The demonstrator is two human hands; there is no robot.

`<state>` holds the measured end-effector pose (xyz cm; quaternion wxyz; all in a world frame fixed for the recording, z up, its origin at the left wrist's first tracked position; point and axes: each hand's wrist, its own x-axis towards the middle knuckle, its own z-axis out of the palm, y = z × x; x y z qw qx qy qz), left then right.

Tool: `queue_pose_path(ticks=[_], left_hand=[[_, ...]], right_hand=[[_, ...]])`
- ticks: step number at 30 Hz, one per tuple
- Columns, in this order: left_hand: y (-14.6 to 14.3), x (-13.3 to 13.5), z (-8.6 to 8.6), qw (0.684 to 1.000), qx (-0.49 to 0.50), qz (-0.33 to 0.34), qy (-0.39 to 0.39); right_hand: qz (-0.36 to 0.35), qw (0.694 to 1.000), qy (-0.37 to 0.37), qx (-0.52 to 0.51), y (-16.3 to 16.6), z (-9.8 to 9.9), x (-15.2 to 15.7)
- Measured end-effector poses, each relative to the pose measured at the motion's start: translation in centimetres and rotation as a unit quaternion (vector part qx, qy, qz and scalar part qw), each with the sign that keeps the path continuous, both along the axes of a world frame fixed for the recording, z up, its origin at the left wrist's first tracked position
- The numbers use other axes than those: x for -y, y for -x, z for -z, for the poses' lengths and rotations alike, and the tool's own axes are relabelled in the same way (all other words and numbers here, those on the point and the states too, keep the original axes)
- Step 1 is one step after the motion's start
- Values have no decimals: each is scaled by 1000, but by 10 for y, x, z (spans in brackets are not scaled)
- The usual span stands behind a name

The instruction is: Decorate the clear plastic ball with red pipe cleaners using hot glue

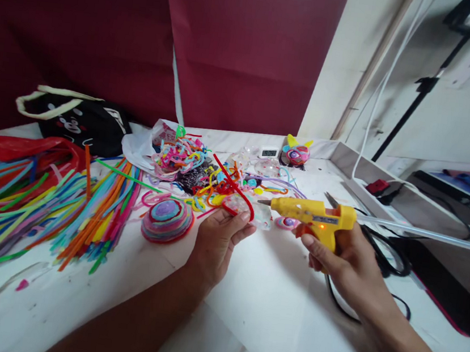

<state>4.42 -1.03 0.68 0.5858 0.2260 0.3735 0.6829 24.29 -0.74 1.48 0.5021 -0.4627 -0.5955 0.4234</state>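
Observation:
My left hand is closed, pinching a clear plastic piece with a red pipe cleaner curving along its edge. The pipe cleaner's loose end sticks up to the left. In my right hand is a yellow hot glue gun, its small light glowing orange. Its nozzle points left, close to the plastic piece; whether they touch I cannot tell. A clear glue stick extends from the gun's back. Left of my left hand lies a dome coiled in colourful pipe cleaners.
Bundled pipe cleaners cover the left side, before a black bag. Curled scraps are heaped behind my hands. At the back stand a small digital display and a colourful figure. A black cable loops at right.

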Motion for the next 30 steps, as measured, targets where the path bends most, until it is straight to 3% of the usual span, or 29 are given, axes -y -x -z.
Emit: queue_pose_path(ticks=[8,14,17,21,23,26,30], left_hand=[[7,-3,-6,998,-14,-44,-31],[8,-4,-5,997,-31,-58,-45],[8,-4,-4,996,-38,-62,-48],[6,-2,-4,995,-57,-63,-52],[4,-1,-4,994,-73,-63,-57],[1,1,-4,992,-94,-60,-64],[0,2,-4,992,-97,-52,-63]], right_hand=[[-85,988,118,47,-25,-9,-9],[-170,963,186,94,-21,3,-14],[-197,952,130,197,-23,11,-20],[-116,935,-57,329,-17,5,-25],[-97,948,-92,288,-2,-4,-26],[-91,980,-63,168,28,-14,-28],[-89,990,-45,97,55,-16,-35]])
